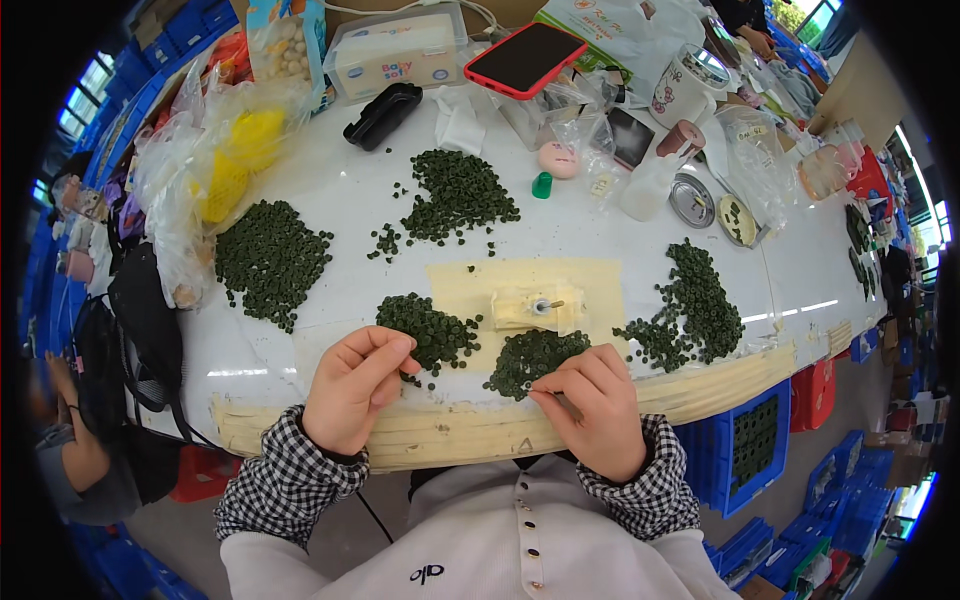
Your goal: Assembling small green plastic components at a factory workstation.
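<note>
My left hand is closed in a pinch beside a pile of small dark green round pieces. What its fingertips hold, if anything, is too small to make out. With thumb and forefinger together, my right hand touches the edge of another pile of green pieces near the front of the table. Whether a piece sits between those fingertips cannot be seen clearly. Just behind the two piles, a taped block with a metal pin stands on a yellowish sheet.
More green pieces lie in heaps at the left, back and right. Along the rear are a black case, a phone in a red case, a mug and a green cap. Blue crates stand below, right.
</note>
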The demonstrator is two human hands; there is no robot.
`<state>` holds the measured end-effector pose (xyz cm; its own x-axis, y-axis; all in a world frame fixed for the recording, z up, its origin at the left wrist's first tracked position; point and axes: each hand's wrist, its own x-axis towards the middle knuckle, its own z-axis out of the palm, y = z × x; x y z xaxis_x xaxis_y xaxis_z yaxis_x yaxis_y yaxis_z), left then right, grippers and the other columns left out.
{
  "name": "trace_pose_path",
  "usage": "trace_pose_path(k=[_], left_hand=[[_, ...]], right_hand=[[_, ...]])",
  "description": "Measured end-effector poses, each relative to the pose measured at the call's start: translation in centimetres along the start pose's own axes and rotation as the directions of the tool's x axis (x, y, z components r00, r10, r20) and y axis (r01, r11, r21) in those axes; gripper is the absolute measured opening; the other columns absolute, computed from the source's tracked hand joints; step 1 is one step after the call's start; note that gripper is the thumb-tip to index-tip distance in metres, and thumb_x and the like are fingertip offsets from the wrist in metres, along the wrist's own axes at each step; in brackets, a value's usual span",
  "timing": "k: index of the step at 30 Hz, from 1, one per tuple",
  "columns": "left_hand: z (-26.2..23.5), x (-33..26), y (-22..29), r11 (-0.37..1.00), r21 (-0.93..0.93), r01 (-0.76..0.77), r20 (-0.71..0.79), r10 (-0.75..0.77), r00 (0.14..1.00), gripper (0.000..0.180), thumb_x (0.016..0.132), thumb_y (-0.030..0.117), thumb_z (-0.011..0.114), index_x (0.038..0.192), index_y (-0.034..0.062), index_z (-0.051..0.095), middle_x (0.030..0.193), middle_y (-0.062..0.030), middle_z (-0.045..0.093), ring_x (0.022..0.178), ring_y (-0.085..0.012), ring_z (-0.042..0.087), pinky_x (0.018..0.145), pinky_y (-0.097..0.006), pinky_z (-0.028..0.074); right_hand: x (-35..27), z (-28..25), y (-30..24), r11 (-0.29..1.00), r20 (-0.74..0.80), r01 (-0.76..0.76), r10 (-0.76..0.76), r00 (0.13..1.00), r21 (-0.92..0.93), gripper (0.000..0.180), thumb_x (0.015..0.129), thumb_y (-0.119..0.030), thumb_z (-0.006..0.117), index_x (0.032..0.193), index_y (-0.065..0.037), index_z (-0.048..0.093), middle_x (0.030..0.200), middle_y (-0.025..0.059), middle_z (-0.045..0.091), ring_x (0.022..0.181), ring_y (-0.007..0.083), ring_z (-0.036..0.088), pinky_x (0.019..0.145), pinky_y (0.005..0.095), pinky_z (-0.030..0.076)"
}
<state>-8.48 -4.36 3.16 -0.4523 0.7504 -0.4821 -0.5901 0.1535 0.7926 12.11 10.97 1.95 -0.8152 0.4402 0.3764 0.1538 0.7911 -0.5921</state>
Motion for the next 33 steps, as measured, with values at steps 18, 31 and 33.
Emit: trace_pose_path(k=[18, 31, 33], left_hand=[[3.6, -1.9, -3.8, 0.688, -0.626, 0.368, 0.318, -0.206, 0.926, 0.021, 0.098, 0.019, 0.041, 0.108, 0.0039, 0.051, 0.086, -0.0057, 0.061, 0.058, -0.0075, 0.044, 0.051, -0.02, 0.037], [5.2, -2.2, -4.0, 0.744, -0.591, 0.311, 0.362, -0.099, 0.927, 0.026, 0.1, 0.02, 0.032, 0.101, 0.0057, 0.054, 0.076, -0.0029, 0.056, 0.051, -0.0065, 0.038, 0.045, -0.02, 0.03], [5.2, -2.6, -4.1, 0.745, -0.584, 0.322, 0.377, -0.102, 0.92, 0.026, 0.1, 0.02, 0.032, 0.101, 0.0057, 0.054, 0.077, -0.0031, 0.056, 0.051, -0.0067, 0.038, 0.045, -0.02, 0.03]], right_hand=[[0.2, 0.7, 0.6, 0.991, -0.001, 0.121, -0.121, 0.993, -0.052, 0.023, 0.068, 0.004, 0.066, 0.084, -0.001, 0.05, 0.081, 0.0109, 0.055, 0.075, 0.0284, 0.051, 0.066, 0.0362, 0.043], [-0.7, -0.6, 1.1, 0.997, -0.114, 0.073, -0.076, 0.991, -0.03, 0.016, 0.069, -0.001, 0.069, 0.083, -0.002, 0.062, 0.077, 0.0079, 0.055, 0.069, 0.0234, 0.054, 0.06, 0.032, 0.045], [-1.4, -2.2, 0.6, 0.998, -0.174, 0.064, -0.065, 0.983, -0.008, 0.017, 0.069, 0.0, 0.07, 0.085, -0.002, 0.063, 0.074, 0.008, 0.056, 0.063, 0.0222, 0.055, 0.054, 0.0303, 0.044]])
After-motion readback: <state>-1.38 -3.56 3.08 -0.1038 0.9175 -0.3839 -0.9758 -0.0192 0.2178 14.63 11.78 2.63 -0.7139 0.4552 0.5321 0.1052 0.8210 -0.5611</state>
